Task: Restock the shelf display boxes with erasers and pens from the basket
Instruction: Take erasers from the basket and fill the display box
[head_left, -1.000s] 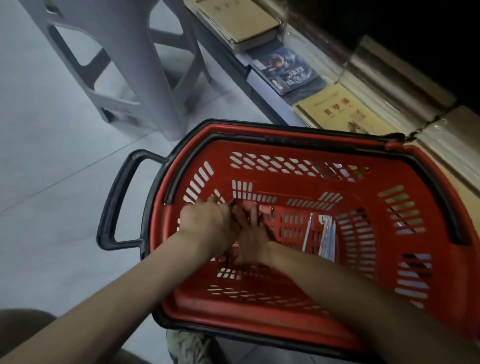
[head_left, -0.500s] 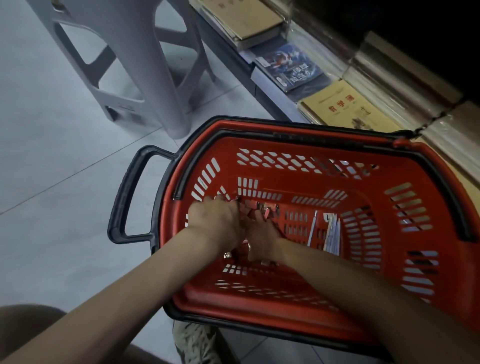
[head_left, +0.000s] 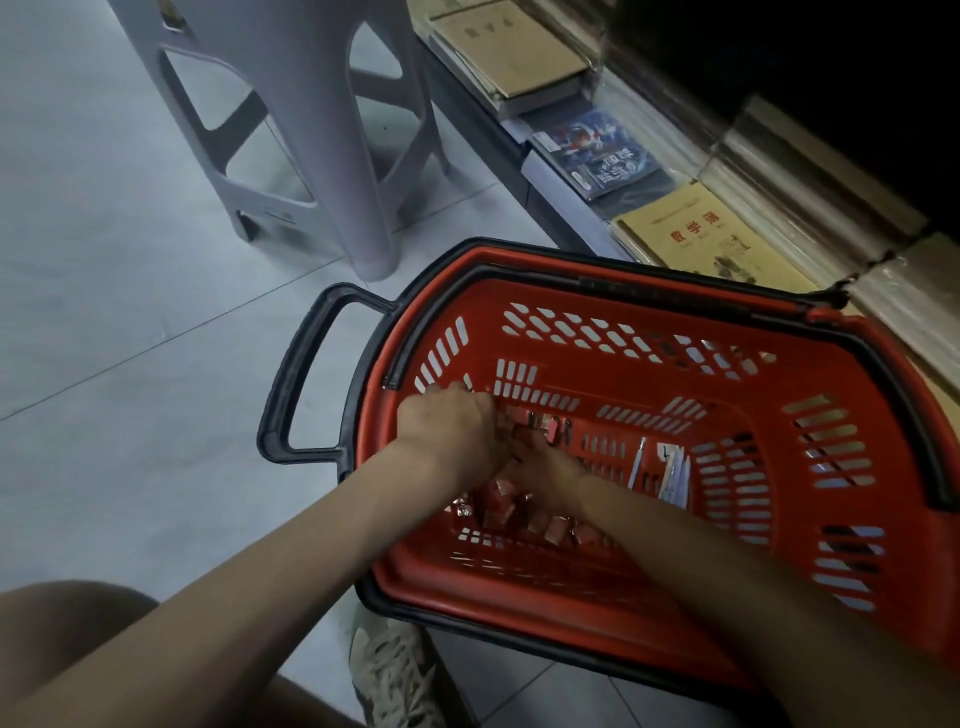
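A red plastic basket (head_left: 841, 415) with black rim and handle stands on the floor in front of me. Both my hands reach into its left half. My left hand (head_left: 449, 423) is cupped over a pile of small red wrapped erasers (head_left: 506, 506), fingers curled down onto them. My right hand (head_left: 548, 467) lies beside it, pressed against the same pile, its fingers hidden under the left hand. Whether either hand grips erasers is hidden. Several white pens (head_left: 672, 475) lie on the basket bottom to the right of my hands.
A grey plastic stool (head_left: 317, 156) stands on the tiled floor beyond the basket's left end. A low shelf (head_left: 540, 182) along the right holds stacked notebooks (head_left: 711, 241) and a blue booklet (head_left: 597, 153). My shoe (head_left: 389, 670) is under the basket's near edge.
Both hands stay in the basket's left part and have drawn together over the erasers. More loose red erasers show below my wrists now. The view has shifted slightly.
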